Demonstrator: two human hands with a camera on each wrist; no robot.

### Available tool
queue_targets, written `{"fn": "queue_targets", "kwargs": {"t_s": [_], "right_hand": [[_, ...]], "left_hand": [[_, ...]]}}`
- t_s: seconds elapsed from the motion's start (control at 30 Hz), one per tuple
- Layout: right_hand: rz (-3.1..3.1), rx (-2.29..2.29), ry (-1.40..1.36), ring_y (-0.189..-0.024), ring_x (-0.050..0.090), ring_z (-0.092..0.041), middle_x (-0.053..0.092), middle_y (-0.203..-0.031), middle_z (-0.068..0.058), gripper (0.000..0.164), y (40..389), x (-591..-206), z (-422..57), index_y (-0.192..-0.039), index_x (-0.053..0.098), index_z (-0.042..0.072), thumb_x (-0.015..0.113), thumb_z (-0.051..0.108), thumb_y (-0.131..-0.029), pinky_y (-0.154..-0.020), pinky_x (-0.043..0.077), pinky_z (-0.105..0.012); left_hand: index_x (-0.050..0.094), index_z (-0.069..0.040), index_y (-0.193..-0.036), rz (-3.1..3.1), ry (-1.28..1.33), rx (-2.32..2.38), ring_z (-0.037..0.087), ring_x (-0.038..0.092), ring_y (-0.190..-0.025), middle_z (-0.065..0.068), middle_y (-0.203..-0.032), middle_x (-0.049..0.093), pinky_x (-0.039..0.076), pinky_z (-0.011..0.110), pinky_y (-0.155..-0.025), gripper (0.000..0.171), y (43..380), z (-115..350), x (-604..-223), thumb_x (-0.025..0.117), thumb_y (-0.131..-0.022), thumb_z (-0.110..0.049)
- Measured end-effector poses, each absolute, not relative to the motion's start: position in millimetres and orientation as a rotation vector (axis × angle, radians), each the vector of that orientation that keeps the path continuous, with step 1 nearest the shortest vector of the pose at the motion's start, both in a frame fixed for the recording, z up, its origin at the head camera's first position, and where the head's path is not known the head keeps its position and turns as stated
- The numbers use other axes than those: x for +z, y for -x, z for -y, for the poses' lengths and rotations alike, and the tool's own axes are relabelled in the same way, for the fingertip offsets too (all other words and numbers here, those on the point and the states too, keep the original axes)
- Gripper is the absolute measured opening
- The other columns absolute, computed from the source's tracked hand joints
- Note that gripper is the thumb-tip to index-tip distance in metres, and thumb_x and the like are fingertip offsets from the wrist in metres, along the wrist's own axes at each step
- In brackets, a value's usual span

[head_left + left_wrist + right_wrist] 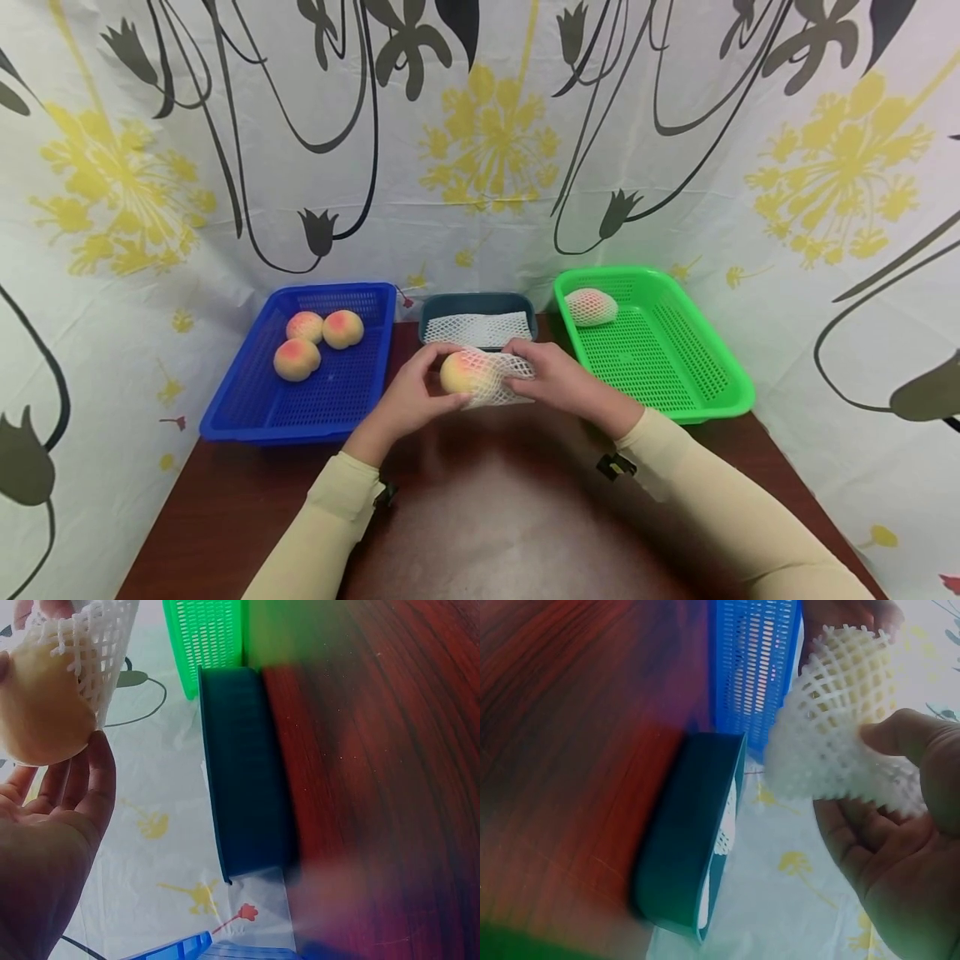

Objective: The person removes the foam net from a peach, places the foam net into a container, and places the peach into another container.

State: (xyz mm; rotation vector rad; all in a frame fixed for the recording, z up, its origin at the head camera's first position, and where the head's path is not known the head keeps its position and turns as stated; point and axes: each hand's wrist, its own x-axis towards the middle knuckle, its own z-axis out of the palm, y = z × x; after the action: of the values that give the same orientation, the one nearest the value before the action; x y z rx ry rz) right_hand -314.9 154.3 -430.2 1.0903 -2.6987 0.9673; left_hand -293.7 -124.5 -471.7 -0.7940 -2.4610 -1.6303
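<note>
A peach (457, 374) is held over the table by my left hand (414, 397), its thumb and fingers curled round the fruit. A white foam net sleeve (495, 385) covers the peach's right part, while the left part stays bare. My right hand (557, 379) pinches the loose right end of that sleeve between thumb and fingers. In the right wrist view the foam net sleeve (832, 727) is spread over the fruit, with the thumb on top of it. In the left wrist view the bare side of the peach (45, 705) rests against the fingers.
Several bare peaches (297, 359) lie in a blue basket (225, 417) at left. Behind the hands, a dark teal tray (477, 301) holds flat foam net sleeves (476, 328). A green basket (731, 392) at right contains one netted peach (591, 307). A patterned cloth hangs behind.
</note>
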Motion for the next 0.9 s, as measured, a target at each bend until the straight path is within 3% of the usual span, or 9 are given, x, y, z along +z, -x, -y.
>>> {"fn": "queue_targets", "kwargs": {"t_s": [0.13,0.4,0.7,0.9], "right_hand": [[2.729,0.866,-1.089,-0.076,0.059,-0.011,0.066,-0.092,0.008,0.028,316.0,-431.6,-155.5,-0.109,0.064,0.019,0.08,0.015,-0.087,-0.069,0.051,-0.03],[2.833,0.753,-1.023,-0.071,0.054,-0.015,0.061,-0.08,0.006,0.022,318.2,-434.8,-156.7,-0.096,0.062,0.019,0.077,0.01,-0.082,-0.063,0.046,-0.031],[2.86,0.66,-1.069,-0.078,0.059,-0.015,0.064,-0.093,0.002,0.044,326.9,-436.2,-155.3,-0.117,0.057,0.017,0.075,0.006,-0.079,-0.068,0.05,-0.031],[2.879,0.46,-1.054,-0.075,0.055,-0.018,0.061,-0.088,0.002,0.028,358.9,-424.6,-149.2,-0.104,0.059,0.013,0.075,0.008,-0.082,-0.067,0.046,-0.036]], "left_hand": [[0.053,-0.027,-0.138,2.456,0.797,-1.63,0.017,0.06,-0.111,-0.008,-0.131,0.056,0.056,0.033,-0.089,0.069,293.7,125.1,-471.7,0.088,-0.079,-0.037],[0.054,-0.018,-0.139,2.445,0.799,-1.624,0.017,0.06,-0.11,-0.006,-0.13,0.057,0.056,0.035,-0.09,0.071,293.8,124.8,-472.0,0.088,-0.079,-0.035],[0.054,-0.026,-0.136,2.451,0.768,-1.611,0.017,0.059,-0.111,-0.006,-0.13,0.057,0.055,0.037,-0.091,0.066,291.1,129.3,-465.5,0.088,-0.079,-0.033],[0.052,-0.015,-0.14,2.438,0.741,-1.616,0.028,0.059,-0.111,0.003,-0.133,0.057,0.054,0.047,-0.091,0.068,284.4,137.8,-449.4,0.086,-0.082,-0.019]]}}
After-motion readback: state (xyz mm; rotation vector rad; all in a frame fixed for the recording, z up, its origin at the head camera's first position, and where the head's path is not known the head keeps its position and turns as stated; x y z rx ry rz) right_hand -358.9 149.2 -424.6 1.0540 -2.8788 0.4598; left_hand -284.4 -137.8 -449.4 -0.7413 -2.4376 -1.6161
